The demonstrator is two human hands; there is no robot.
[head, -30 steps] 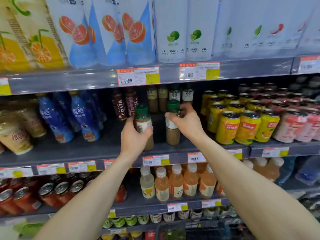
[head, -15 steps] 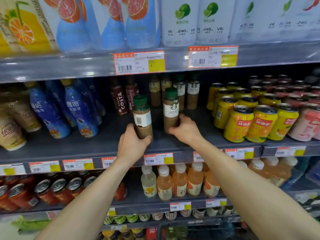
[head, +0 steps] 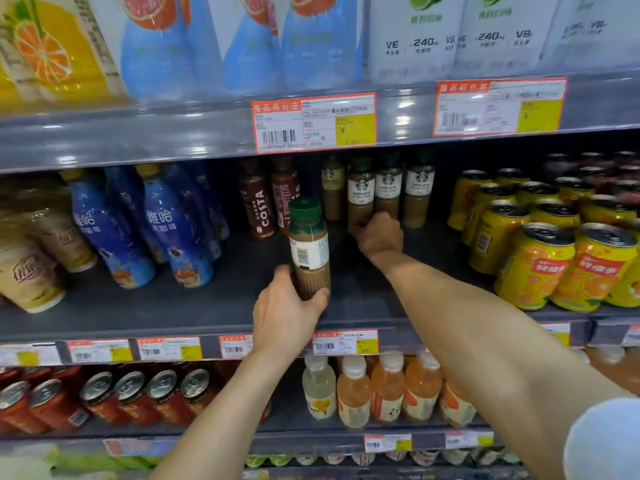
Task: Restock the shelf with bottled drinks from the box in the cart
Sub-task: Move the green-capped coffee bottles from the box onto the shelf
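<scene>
My left hand [head: 284,317] grips the base of a green-capped coffee bottle [head: 308,247], upright above the front of the dark middle shelf [head: 207,306], its barcode label facing me. My right hand [head: 379,235] reaches deep into the shelf and holds the bottom of a second coffee bottle [head: 361,195], set at the back beside a row of similar latte bottles [head: 403,188]. The box and cart are out of view.
Brown Costa bottles [head: 258,206] and blue bottles [head: 173,230] stand left of the gap. Yellow orange-drink cans [head: 533,258] fill the right side. Cartons line the shelf above; cans and orange bottles [head: 388,389] sit on the shelf below.
My right hand has pushed its bottle from mid-shelf back into the rear row. My left hand stays near the shelf front with its bottle. The camera has moved closer.
</scene>
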